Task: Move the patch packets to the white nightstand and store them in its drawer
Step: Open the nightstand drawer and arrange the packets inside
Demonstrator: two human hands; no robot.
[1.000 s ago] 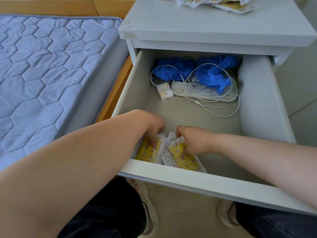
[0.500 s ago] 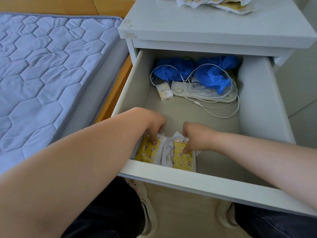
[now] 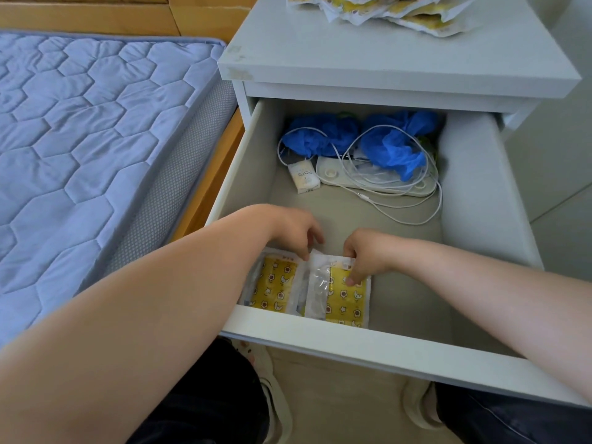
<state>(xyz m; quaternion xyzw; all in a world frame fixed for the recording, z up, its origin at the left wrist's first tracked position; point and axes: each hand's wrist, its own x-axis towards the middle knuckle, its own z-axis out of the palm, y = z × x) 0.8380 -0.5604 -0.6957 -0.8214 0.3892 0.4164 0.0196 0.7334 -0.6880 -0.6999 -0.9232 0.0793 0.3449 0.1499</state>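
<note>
Squaring up two patch packets at lower centre, in the open drawer (image 3: 352,344). The right hand (image 3: 365,254) grips the right packet (image 3: 346,302), now straight beside the left packet (image 3: 272,286) instead of slanted. The left hand (image 3: 288,229) touches that one's top edge with bent fingers (image 3: 306,251); whether they pinch it is unclear. Spare packets (image 3: 384,8) wait on the nightstand (image 3: 384,59), upper right.

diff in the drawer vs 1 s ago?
The right packet swung from slanted to square beside the left packet, turned by the right hand, which still holds its top edge. The left hand shifted to the left packet's top corner. The drawer, its blue bundles and the pile on the nightstand stayed put.
</note>
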